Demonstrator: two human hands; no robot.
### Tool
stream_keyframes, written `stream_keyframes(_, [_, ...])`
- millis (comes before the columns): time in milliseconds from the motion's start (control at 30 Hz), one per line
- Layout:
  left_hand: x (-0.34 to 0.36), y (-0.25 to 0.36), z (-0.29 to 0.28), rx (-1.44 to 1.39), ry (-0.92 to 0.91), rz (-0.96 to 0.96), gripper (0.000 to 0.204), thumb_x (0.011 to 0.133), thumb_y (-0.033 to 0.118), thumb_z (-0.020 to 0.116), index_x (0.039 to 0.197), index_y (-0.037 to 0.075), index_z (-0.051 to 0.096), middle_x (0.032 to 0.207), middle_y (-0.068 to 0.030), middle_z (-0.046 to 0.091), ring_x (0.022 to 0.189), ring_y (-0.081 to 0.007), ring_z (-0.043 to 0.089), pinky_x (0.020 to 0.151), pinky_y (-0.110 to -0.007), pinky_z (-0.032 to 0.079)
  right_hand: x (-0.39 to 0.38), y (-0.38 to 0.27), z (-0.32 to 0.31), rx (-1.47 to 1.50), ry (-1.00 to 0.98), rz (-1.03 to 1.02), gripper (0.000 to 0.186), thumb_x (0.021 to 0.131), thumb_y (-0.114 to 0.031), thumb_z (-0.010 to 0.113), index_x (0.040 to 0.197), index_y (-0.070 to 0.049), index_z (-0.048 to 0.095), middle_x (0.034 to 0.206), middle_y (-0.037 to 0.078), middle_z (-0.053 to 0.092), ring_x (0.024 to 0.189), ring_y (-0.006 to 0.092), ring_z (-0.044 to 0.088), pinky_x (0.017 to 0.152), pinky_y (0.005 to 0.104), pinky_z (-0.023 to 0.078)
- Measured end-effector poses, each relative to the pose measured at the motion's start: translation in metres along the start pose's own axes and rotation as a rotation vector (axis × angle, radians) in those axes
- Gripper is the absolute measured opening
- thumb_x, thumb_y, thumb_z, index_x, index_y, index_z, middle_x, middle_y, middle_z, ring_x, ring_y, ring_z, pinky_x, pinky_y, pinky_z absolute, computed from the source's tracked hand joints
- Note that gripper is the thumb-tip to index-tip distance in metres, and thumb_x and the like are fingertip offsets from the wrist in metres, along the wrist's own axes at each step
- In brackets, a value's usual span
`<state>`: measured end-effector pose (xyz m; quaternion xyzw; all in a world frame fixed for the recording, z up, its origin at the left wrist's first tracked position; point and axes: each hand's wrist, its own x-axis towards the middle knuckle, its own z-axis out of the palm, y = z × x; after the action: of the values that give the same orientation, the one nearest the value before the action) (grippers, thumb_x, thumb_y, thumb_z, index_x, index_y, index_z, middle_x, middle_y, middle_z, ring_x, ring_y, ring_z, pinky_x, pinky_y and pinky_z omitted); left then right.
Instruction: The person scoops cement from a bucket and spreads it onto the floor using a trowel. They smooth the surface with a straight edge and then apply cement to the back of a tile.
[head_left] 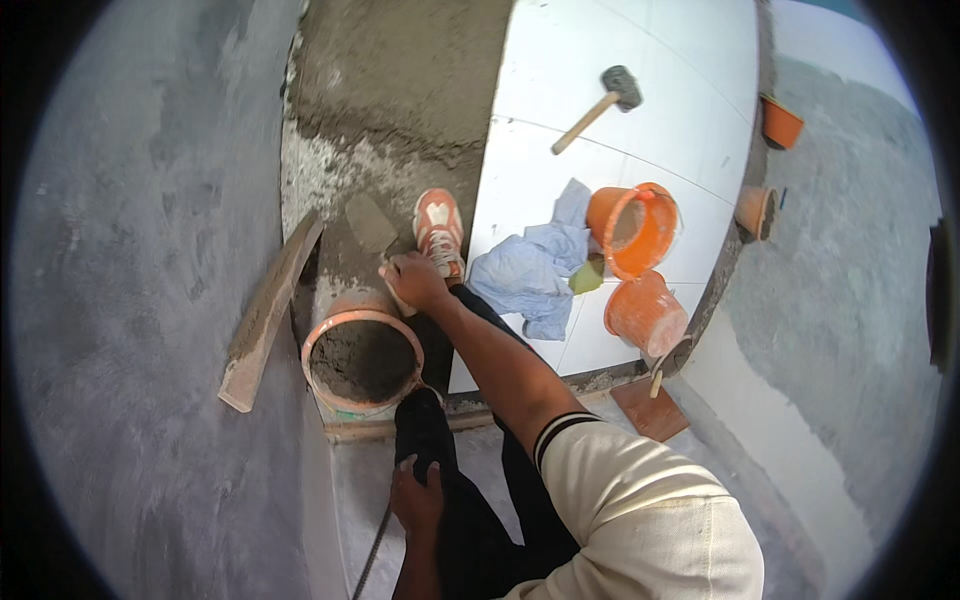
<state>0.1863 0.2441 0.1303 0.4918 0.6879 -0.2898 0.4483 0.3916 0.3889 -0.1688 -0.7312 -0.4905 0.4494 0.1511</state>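
My right hand (pixel 412 280) is closed around the handle of a trowel (pixel 372 223). Its pointed grey blade lies over the wet mortar beside a pink-and-white shoe (pixel 438 225). Just left of my legs stands an orange bucket (pixel 312 362) filled with dark grey mortar (pixel 360 360). My left hand (pixel 416 497) rests on my dark trouser leg near the knee, its fingers apart and holding nothing that shows. A thin dark cord or rod (pixel 372 553) runs down beside that hand.
White floor tiles (pixel 540 60) carry a rubber mallet (pixel 622 88), a light blue cloth (pixel 530 280) and two orange buckets (pixel 640 262) (pixel 648 314). A wooden board (pixel 265 320) leans by the grey left wall (pixel 150 300). Mortar bed (pixel 400 70) stretches ahead. More orange containers (pixel 781 124) stand far right.
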Motion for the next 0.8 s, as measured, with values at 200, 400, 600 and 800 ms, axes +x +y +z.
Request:
stream_keyframes(200, [0.027,-0.030,0.023,-0.001,-0.079,0.267,0.061,0.092,0.050,0.075,0.133,0.005,0.069,0.128,-0.0232,0.069,0.123,-0.0426,0.065,0.104,-0.051,0.052,-0.116,0.026,-0.128,0.175,0.158,0.128,0.044,0.106,-0.043,0.055,0.096,-0.003,0.068,0.091,0.021,0.070,0.090,0.0412,0.068,0.081,0.0507,0.051])
stream_keyframes(400, [0.030,-0.072,-0.088,0.031,0.055,0.478,0.069,0.091,0.049,0.076,0.137,0.000,0.066,0.128,-0.0249,0.070,0.115,-0.0422,0.069,0.100,-0.049,0.054,-0.385,0.030,-0.239,0.099,0.329,0.560,0.042,0.098,-0.042,0.065,0.106,-0.002,0.075,0.094,0.020,0.075,0.085,0.0350,0.074,0.083,0.0477,0.056])
stream_keyframes(600, [-0.079,-0.071,-0.216,-0.244,0.162,0.773,0.062,0.097,0.038,0.076,0.142,-0.003,0.063,0.129,-0.0230,0.072,0.120,-0.0319,0.069,0.103,-0.042,0.053,-0.688,0.091,-0.194,0.166,0.683,1.065,0.040,0.098,-0.042,0.067,0.105,-0.004,0.076,0.111,0.022,0.075,0.110,0.0364,0.070,0.096,0.0512,0.055])
stream_keyframes(800, [-0.332,-0.028,-0.333,-0.335,0.183,1.073,0.049,0.105,0.022,0.067,0.146,-0.002,0.059,0.140,-0.0214,0.066,0.130,-0.0314,0.064,0.111,-0.043,0.050,-0.843,0.004,-0.067,0.751,0.841,1.294,0.032,0.102,-0.029,0.064,0.096,0.002,0.069,0.081,0.017,0.072,0.065,0.0284,0.075,0.058,0.0413,0.060])
